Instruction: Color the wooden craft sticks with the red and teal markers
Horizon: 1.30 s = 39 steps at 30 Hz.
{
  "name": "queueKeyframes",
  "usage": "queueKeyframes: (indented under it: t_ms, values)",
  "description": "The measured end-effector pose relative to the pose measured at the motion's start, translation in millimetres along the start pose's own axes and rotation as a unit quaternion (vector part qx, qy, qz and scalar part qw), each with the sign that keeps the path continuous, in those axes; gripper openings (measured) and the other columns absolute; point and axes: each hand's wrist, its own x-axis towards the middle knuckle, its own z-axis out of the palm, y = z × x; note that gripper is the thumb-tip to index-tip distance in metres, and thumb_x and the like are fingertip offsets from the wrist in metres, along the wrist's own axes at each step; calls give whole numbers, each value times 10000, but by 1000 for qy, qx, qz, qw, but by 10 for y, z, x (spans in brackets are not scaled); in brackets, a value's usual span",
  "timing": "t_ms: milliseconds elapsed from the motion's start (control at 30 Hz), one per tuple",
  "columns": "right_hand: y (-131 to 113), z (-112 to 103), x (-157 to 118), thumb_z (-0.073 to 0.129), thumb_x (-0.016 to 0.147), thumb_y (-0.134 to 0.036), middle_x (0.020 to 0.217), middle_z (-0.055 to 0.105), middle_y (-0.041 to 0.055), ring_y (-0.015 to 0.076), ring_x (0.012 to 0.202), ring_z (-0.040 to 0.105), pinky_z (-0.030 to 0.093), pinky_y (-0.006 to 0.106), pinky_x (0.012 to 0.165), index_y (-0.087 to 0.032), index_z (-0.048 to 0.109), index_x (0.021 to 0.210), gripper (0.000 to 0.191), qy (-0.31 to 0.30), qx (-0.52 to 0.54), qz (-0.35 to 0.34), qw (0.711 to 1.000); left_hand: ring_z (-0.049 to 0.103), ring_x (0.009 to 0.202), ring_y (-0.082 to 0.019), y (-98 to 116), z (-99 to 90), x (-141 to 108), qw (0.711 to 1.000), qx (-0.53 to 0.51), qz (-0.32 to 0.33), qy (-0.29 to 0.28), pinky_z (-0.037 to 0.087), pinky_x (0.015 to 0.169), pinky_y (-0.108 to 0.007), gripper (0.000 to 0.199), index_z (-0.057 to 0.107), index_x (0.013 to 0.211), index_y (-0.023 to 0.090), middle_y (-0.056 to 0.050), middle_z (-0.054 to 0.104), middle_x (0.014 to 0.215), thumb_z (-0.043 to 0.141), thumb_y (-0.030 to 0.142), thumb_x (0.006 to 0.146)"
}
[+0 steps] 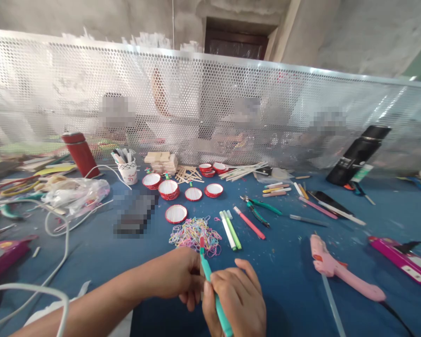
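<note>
My right hand [235, 297] is wrapped round a teal marker [220, 309], which slants up and away from me. Its far end lies against a small flat stick with a red tip [201, 243]. My left hand [182, 276] pinches this narrow piece, and the fingers hide most of it. Just beyond both hands lies a loose pile of coloured rubber bands [196, 232]. To the right of the pile are a white marker [227, 231], a green marker [233, 230] and a red marker [250, 223].
Red-rimmed round lids [176, 214] stand ahead, several stacked. Green-handled pliers [255, 210] and a pink glue gun [344, 271] lie rightward. A phone [136, 215], white cable [65, 252], paper cup of pens [127, 172] and red bottle [80, 154] are left. A perforated metal screen [182, 103] stands behind.
</note>
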Motion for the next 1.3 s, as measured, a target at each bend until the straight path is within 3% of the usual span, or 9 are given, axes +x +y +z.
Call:
queueKeyframes:
  t_ms: [233, 600, 833, 1100, 1300]
  values:
    - [9, -36, -17, 536, 864, -114, 697, 643, 0, 122, 647, 566, 406, 388, 922, -174, 591, 813, 96, -6, -6, 20, 1000, 599, 502, -93, 37, 6, -14, 1000, -3, 7, -2, 471, 501, -181, 165, 663, 694, 156, 18, 619, 594, 506, 183, 735]
    - [-5, -77, 70, 541, 849, -106, 673, 637, -13, 120, 630, 584, 412, 360, 907, -178, 588, 814, 92, -38, -15, -20, 999, 596, 498, -106, 38, 0, -5, 1000, 10, -3, 2, 484, 524, -202, 216, 669, 684, 158, 20, 616, 552, 459, 118, 657]
    - [3, -26, -6, 526, 865, -113, 675, 629, -8, 119, 632, 557, 407, 382, 916, -174, 587, 796, 111, -3, -4, 14, 1000, 595, 504, -98, 61, 9, -29, 1000, -3, 0, 7, 470, 506, -186, 152, 656, 674, 152, 17, 614, 583, 512, 180, 715]
    - [-4, -39, 29, 533, 863, -117, 672, 632, -14, 117, 639, 573, 409, 361, 921, -178, 594, 801, 106, -24, -10, -8, 1000, 616, 524, -108, 32, -7, -6, 1000, 2, 0, 0, 484, 528, -196, 179, 648, 672, 153, 8, 630, 594, 472, 127, 677]
    - [-5, -35, -5, 509, 876, -125, 672, 626, -11, 119, 620, 553, 406, 375, 909, -180, 581, 788, 126, -4, -14, 22, 1000, 591, 493, -89, 78, 8, -25, 1000, -5, -9, 5, 466, 498, -173, 153, 658, 657, 148, 13, 617, 575, 522, 169, 724]
